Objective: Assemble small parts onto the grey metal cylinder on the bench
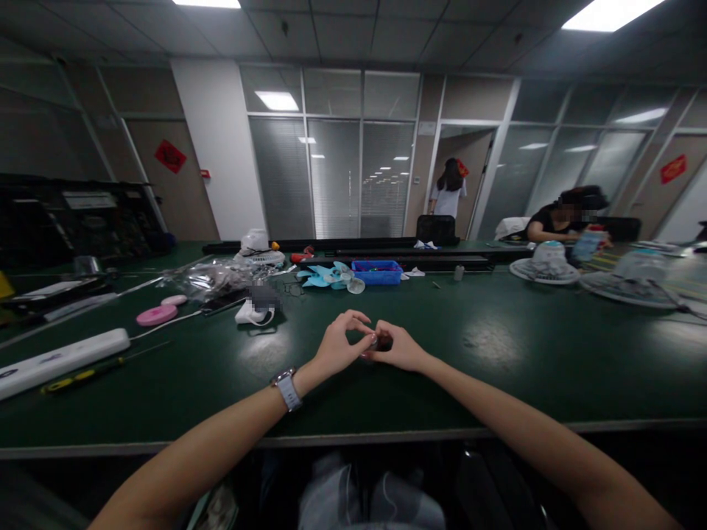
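Note:
Over the middle of the green table [431,397], my left hand [343,340] and my right hand [398,347] meet at their fingertips. Thumb and fingers of each hand are curled into a pinch. Between the fingertips is a small shiny piece [374,340], too small to name and mostly covered by the fingers. A watch with a grey band [288,390] is on my left wrist. Beyond the hands lie light-blue fan blades [323,276], a small clear round part [356,285] and a blue basket [384,274] with small items in it.
A white power strip [66,361], a yellow-handled screwdriver [82,379] and a pink round object [157,315] lie at left. Clear plastic bags [213,280] and a white adapter [254,312] are nearer the middle. White fan parts [544,266] stand at right, near a seated person [563,221].

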Demonstrator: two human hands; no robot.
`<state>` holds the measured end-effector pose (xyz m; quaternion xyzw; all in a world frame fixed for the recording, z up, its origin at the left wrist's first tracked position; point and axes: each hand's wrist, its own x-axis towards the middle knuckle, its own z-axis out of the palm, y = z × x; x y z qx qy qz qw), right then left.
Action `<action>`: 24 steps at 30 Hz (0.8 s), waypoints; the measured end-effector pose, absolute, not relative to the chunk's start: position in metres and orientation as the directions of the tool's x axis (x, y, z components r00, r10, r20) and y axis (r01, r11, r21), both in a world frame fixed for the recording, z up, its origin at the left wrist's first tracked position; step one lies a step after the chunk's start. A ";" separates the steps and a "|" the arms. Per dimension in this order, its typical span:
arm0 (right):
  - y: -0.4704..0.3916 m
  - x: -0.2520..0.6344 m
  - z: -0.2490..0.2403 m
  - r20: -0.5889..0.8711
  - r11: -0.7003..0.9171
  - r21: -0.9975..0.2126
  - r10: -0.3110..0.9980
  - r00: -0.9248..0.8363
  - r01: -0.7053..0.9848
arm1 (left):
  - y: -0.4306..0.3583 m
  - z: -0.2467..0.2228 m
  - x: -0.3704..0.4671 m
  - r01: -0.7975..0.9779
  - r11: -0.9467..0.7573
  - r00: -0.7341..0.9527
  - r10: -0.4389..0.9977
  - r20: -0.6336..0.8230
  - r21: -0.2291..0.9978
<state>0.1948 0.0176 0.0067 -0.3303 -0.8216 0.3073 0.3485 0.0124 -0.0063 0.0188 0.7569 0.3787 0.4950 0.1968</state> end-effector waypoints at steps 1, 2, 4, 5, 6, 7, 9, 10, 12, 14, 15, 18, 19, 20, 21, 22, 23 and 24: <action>0.018 0.195 0.007 0.369 0.593 -0.736 0.755 -0.542 0.326 | -0.006 0.019 0.013 0.373 -0.636 0.228 0.769 0.598 0.675; 0.017 0.195 0.007 0.367 0.592 -0.738 0.754 -0.544 0.323 | -0.006 0.018 0.013 0.369 -0.638 0.232 0.767 0.598 0.676; 0.017 0.194 0.007 0.367 0.591 -0.740 0.754 -0.545 0.321 | -0.006 0.018 0.013 0.371 -0.644 0.234 0.762 0.603 0.670; 0.017 0.194 0.007 0.368 0.592 -0.739 0.755 -0.542 0.322 | -0.006 0.018 0.013 0.377 -0.647 0.236 0.759 0.607 0.662; 0.017 0.194 0.007 0.370 0.591 -0.739 0.757 -0.539 0.323 | -0.006 0.018 0.013 0.387 -0.649 0.235 0.756 0.611 0.655; 0.017 0.194 0.007 0.371 0.590 -0.739 0.759 -0.535 0.324 | -0.006 0.018 0.013 0.399 -0.649 0.231 0.755 0.614 0.648; 0.017 0.193 0.007 0.371 0.586 -0.741 0.764 -0.528 0.328 | -0.006 0.018 0.013 0.421 -0.644 0.216 0.755 0.619 0.638; 0.017 0.193 0.006 0.372 0.586 -0.740 0.766 -0.525 0.330 | -0.007 0.018 0.013 0.429 -0.641 0.207 0.755 0.622 0.636; 0.017 0.193 0.006 0.374 0.589 -0.733 0.767 -0.522 0.339 | -0.007 0.019 0.013 0.437 -0.636 0.195 0.757 0.623 0.636; 0.017 0.194 0.007 0.380 0.594 -0.726 0.766 -0.518 0.346 | -0.008 0.020 0.013 0.427 -0.633 0.196 0.762 0.617 0.646; 0.016 0.194 0.007 0.381 0.595 -0.724 0.767 -0.517 0.348 | -0.008 0.020 0.012 0.416 -0.631 0.198 0.766 0.611 0.655; 0.017 0.195 0.007 0.372 0.590 -0.724 0.771 -0.518 0.359 | -0.008 0.021 0.012 0.377 -0.625 0.219 0.777 0.590 0.684; 0.017 0.195 0.007 0.372 0.591 -0.721 0.770 -0.519 0.361 | -0.008 0.022 0.012 0.367 -0.624 0.228 0.779 0.584 0.689; 0.017 0.195 0.006 0.376 0.595 -0.717 0.768 -0.519 0.362 | -0.008 0.022 0.012 0.359 -0.625 0.235 0.779 0.581 0.693; 0.018 0.195 0.006 0.381 0.600 -0.714 0.765 -0.520 0.361 | -0.008 0.022 0.012 0.353 -0.626 0.241 0.779 0.579 0.695; 0.019 0.195 0.005 0.387 0.605 -0.712 0.762 -0.520 0.357 | -0.007 0.021 0.012 0.348 -0.628 0.246 0.777 0.579 0.696; 0.019 0.195 0.004 0.390 0.607 -0.712 0.760 -0.520 0.353 | -0.007 0.021 0.012 0.345 -0.632 0.251 0.774 0.581 0.694; 0.020 0.195 0.004 0.390 0.607 -0.713 0.759 -0.521 0.350 | -0.007 0.021 0.012 0.344 -0.637 0.256 0.770 0.584 0.690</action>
